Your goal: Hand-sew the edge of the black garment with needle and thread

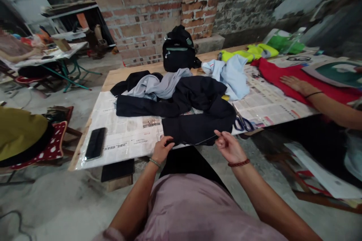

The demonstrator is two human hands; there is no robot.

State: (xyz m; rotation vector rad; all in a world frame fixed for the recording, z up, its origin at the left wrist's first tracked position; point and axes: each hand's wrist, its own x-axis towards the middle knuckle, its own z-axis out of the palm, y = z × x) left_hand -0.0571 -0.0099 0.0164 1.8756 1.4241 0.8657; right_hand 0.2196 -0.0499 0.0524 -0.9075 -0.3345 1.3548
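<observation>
At the near edge of the table (111, 79): the dark navy garment (195, 126) lies in a heap, and one long part of it, a sleeve or a leg, is laid flat along this edge.
Pale thread (202, 142): it makes a thin line on the near side of that flat part and runs up to the right hand (229, 146).
Left hand (161, 150): nearly closed; thumb and finger pinch the flat part at its near left corner.
Right hand: fingers mostly curled in. I cannot tell what it grips; a needle would be too small to see.
Done so far: the flat part is spread out and some thread is on it. I cannot tell if the line is sewn in or just pulled tight.
Left to do: it looks like the middle of some sewing, as both hands are busy there. How much is left does not show.
Scissors (243, 123): at the near edge, just right of the garment, with no hand on them.
Phone (96, 143): near the table's near left corner.
Far edge: a black backpack (179, 51) stands there.
</observation>
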